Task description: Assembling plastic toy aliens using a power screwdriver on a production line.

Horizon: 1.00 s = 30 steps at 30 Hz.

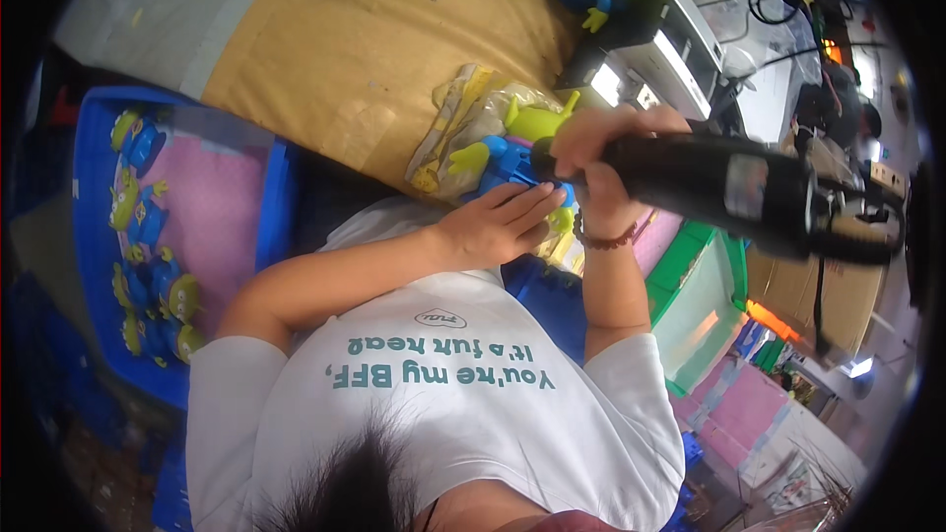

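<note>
While the right hand [603,150] holds a black cylindrical tool [690,177] in closed grip, the left hand [501,225], its grip unclear, touches a blue-and-green plastic toy [506,159] against crumpled clear film [473,125]; weak pressure may let it slip.

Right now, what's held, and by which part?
The right fingers grip a black tool by its end nearest the blue toy; the left fingers touch that toy, hold unclear.

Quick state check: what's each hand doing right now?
Left hand: fingers laid against the blue-and-green toy; whether they grip it cannot be told.
Right hand: closed around the black handheld tool.
</note>
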Motion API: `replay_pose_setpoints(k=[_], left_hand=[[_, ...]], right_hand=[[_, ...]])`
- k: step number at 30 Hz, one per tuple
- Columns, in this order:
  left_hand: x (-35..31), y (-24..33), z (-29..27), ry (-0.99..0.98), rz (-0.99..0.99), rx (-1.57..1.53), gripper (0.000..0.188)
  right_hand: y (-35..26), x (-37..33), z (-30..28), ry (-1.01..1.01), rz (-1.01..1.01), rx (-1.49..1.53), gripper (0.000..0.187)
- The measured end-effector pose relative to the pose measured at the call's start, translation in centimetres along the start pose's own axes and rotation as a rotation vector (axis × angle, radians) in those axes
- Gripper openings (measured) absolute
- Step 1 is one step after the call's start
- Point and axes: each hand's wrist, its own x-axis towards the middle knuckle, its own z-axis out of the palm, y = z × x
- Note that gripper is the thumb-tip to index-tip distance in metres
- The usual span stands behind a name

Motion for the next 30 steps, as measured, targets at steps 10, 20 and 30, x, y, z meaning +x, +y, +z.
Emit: replay_pose_setpoints(k=[10,20,30], left_hand=[[1.6,0.6,-2.1,-0.013,-0.111,0.089,0.041],[1.2,-0.1,-1.5,-0.165,-0.282,0.186,0.078],[1.9,0.4,-2.4,-0.263,-0.324,0.155,0.086]], right_hand=[[-8.7,2.7,-6.4,0.499,-0.130,0.028,0.037],[-2.4,4.8,-13.7,0.541,0.102,-0.273,0.034],[-8.1,-0.9,-5.9,0.491,0.204,-0.036,0.046]])
